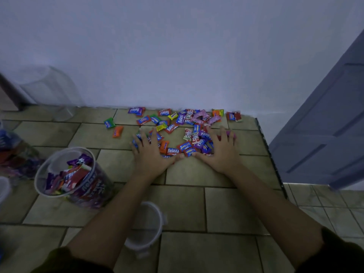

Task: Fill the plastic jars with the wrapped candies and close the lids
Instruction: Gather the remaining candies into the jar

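- At the far left of the counter (187,203), a blurred candy-filled jar (11,150) looked done; an empty jar (49,89) stood behind it.
- Near left, the open jar (65,174) was partly filled, with no lid on.
- In the centre, the left grip (149,152) and right grip (218,152) lay released, fingers spread flat on the wrapped candies (185,131), grasping nothing.
- Many candies stayed loose by the far wall, so most of the filling and all the closing seemed left.

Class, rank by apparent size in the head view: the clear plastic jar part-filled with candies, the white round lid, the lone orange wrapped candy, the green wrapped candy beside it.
1. Clear plastic jar.
2. White round lid, partly hidden and nearer the camera.
3. Orange wrapped candy and green wrapped candy: alike, unranked.
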